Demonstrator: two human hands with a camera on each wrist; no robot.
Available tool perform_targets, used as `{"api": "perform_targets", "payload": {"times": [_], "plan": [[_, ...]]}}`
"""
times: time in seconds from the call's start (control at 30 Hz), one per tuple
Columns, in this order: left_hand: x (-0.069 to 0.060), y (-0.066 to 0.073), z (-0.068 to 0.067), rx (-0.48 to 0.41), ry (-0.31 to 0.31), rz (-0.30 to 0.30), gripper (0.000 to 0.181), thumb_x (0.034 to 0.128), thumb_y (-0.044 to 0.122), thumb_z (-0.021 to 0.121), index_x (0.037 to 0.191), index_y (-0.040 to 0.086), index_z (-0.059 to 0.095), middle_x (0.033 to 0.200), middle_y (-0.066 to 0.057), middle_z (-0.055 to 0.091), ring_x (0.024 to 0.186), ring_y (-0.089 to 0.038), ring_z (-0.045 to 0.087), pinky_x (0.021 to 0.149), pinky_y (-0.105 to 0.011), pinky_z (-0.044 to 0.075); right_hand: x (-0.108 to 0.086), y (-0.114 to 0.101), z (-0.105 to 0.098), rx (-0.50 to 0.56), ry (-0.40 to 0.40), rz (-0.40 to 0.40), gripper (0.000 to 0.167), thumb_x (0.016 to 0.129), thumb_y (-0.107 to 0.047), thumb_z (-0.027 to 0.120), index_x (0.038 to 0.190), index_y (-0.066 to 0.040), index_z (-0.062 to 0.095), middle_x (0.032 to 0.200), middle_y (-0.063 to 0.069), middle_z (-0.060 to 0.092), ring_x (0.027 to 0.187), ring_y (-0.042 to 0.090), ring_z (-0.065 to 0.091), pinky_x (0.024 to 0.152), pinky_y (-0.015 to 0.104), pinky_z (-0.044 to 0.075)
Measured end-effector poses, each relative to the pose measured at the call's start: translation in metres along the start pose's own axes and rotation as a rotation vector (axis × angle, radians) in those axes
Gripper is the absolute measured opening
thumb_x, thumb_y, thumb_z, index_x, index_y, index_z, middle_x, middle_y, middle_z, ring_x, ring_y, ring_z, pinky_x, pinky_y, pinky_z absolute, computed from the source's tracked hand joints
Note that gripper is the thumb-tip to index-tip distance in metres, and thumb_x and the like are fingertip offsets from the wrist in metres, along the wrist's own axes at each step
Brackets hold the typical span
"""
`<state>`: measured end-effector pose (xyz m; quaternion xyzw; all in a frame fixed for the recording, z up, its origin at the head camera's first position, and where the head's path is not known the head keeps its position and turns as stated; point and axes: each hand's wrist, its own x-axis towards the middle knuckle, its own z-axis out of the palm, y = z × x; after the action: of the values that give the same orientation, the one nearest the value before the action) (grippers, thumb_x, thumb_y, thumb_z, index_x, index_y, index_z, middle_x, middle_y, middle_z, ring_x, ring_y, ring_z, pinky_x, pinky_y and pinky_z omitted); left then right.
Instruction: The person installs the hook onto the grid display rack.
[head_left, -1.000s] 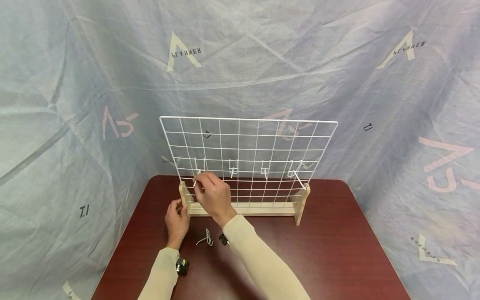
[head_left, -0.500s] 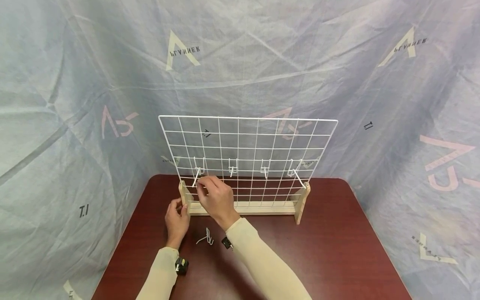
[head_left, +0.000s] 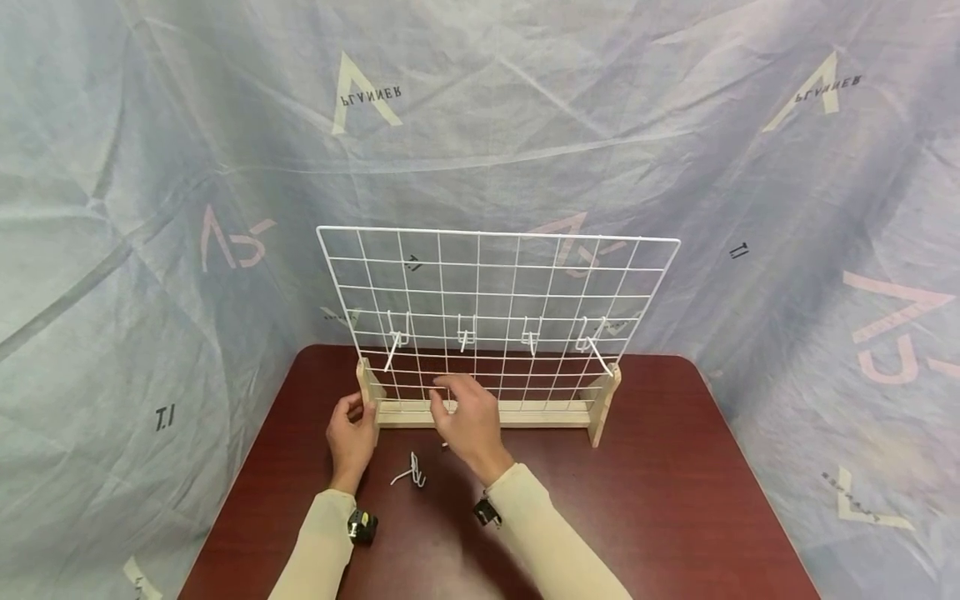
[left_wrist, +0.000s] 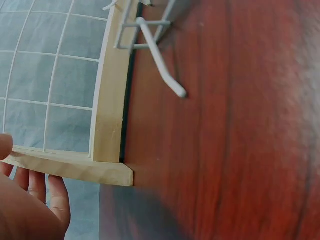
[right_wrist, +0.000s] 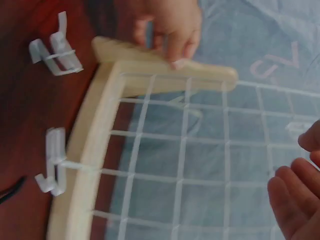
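My left hand point(head_left: 351, 437) grips the left wooden upright point(head_left: 369, 392) of the stand. In the left wrist view its thumb and fingers point(left_wrist: 59, 200) lie on either side of that upright. My right hand point(head_left: 471, 423) is in front of the lower part of the white wire grid point(head_left: 497, 296), fingers slightly bent and holding nothing. Several white hooks hang in a row on the grid, including the leftmost hook point(head_left: 393, 348) and the rightmost hook point(head_left: 592, 352). One loose white hook point(head_left: 412, 472) lies on the table; a second loose hook point(right_wrist: 56, 160) shows in the right wrist view.
The stand's wooden base bar point(head_left: 540, 414) joins the left and right uprights point(head_left: 602, 404). Beneath it is a dark red table point(head_left: 675, 500). Grey printed sheeting point(head_left: 480, 125) surrounds the table at the back and sides.
My right hand has come away from the leftmost hanging hook, moving down and to the right. That hook stays on the grid. The left hand keeps its grip on the upright.
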<state>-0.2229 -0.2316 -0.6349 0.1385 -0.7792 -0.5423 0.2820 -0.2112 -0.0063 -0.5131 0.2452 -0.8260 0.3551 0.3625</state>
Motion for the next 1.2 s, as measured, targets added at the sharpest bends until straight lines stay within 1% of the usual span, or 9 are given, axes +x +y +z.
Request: {"api": "perform_targets", "payload": {"times": [0.13, 0.27, 0.4, 0.5, 0.73, 0.77, 1.0, 1.13, 1.2], "plan": [[0.002, 0.002, 0.001, -0.013, 0.015, -0.023, 0.031, 0.0955, 0.015, 0.079, 0.124, 0.005, 0.071, 0.116, -0.019, 0.075, 0.104, -0.031, 0.071, 0.075, -0.006, 0.046, -0.020, 0.017, -0.009, 0.030, -0.124, 0.128, 0.021, 0.088, -0.017, 0.083, 0.107, -0.010, 0.079, 0.103, 0.002, 0.079, 0.086, 0.019, 0.075, 0.074, 0.033, 0.061], [0.003, 0.005, 0.000, 0.007, 0.024, -0.058, 0.032, 0.0955, 0.016, 0.079, 0.124, 0.006, 0.071, 0.117, -0.018, 0.075, 0.107, -0.031, 0.071, 0.078, -0.011, 0.047, -0.039, 0.032, -0.018, 0.032, -0.247, 0.261, 0.025, 0.091, -0.020, 0.081, 0.115, -0.012, 0.078, 0.111, 0.003, 0.079, 0.097, 0.023, 0.075, 0.083, 0.039, 0.061], [0.005, 0.007, -0.001, 0.021, 0.009, -0.080, 0.031, 0.0957, 0.015, 0.079, 0.125, 0.007, 0.071, 0.120, -0.017, 0.075, 0.110, -0.032, 0.072, 0.079, -0.011, 0.045, -0.059, 0.043, -0.025, 0.036, -0.318, 0.379, 0.024, 0.091, -0.019, 0.081, 0.114, -0.013, 0.079, 0.111, 0.003, 0.080, 0.106, 0.025, 0.075, 0.091, 0.045, 0.059], [0.005, 0.008, -0.002, 0.026, 0.005, -0.078, 0.031, 0.0956, 0.014, 0.079, 0.124, 0.006, 0.071, 0.120, -0.019, 0.076, 0.110, -0.033, 0.072, 0.076, -0.007, 0.042, -0.074, 0.049, -0.027, 0.031, -0.370, 0.429, 0.019, 0.090, -0.018, 0.082, 0.108, -0.015, 0.080, 0.107, 0.002, 0.081, 0.103, 0.023, 0.076, 0.089, 0.043, 0.060], [0.004, 0.008, -0.002, 0.047, 0.003, -0.074, 0.032, 0.0961, 0.014, 0.079, 0.126, 0.006, 0.071, 0.122, -0.018, 0.075, 0.112, -0.035, 0.073, 0.075, -0.001, 0.038, -0.097, 0.066, -0.025, -0.038, -0.507, 0.419, 0.017, 0.089, -0.016, 0.083, 0.103, -0.009, 0.080, 0.090, 0.000, 0.080, 0.079, 0.014, 0.074, 0.071, 0.031, 0.057], [0.004, 0.008, -0.002, 0.050, 0.003, -0.076, 0.032, 0.0961, 0.014, 0.079, 0.126, 0.006, 0.071, 0.123, -0.018, 0.075, 0.112, -0.035, 0.073, 0.078, -0.006, 0.044, -0.100, 0.068, -0.025, -0.048, -0.521, 0.411, 0.017, 0.088, -0.016, 0.084, 0.103, -0.008, 0.080, 0.088, 0.000, 0.079, 0.077, 0.014, 0.073, 0.069, 0.031, 0.057], [0.005, 0.010, 0.000, 0.054, -0.001, -0.079, 0.031, 0.0959, 0.013, 0.079, 0.125, 0.007, 0.071, 0.122, -0.017, 0.076, 0.111, -0.033, 0.074, 0.078, -0.009, 0.043, -0.105, 0.083, -0.024, -0.089, -0.634, 0.430, 0.016, 0.089, -0.019, 0.084, 0.102, -0.010, 0.080, 0.081, -0.006, 0.076, 0.073, 0.013, 0.070, 0.066, 0.033, 0.055], [0.004, 0.011, 0.000, 0.064, -0.001, -0.079, 0.030, 0.0961, 0.014, 0.078, 0.124, 0.007, 0.071, 0.121, -0.016, 0.076, 0.111, -0.032, 0.074, 0.082, -0.021, 0.048, -0.106, 0.087, -0.026, -0.106, -0.682, 0.445, 0.014, 0.090, -0.022, 0.083, 0.100, -0.013, 0.080, 0.082, -0.006, 0.076, 0.073, 0.013, 0.069, 0.065, 0.035, 0.055], [0.004, 0.011, 0.000, 0.063, 0.001, -0.081, 0.029, 0.0960, 0.014, 0.078, 0.124, 0.007, 0.071, 0.121, -0.016, 0.076, 0.111, -0.032, 0.074, 0.082, -0.021, 0.048, -0.108, 0.089, -0.028, -0.116, -0.702, 0.440, 0.013, 0.091, -0.023, 0.082, 0.099, -0.013, 0.080, 0.083, -0.005, 0.076, 0.073, 0.015, 0.069, 0.065, 0.036, 0.055]]}}
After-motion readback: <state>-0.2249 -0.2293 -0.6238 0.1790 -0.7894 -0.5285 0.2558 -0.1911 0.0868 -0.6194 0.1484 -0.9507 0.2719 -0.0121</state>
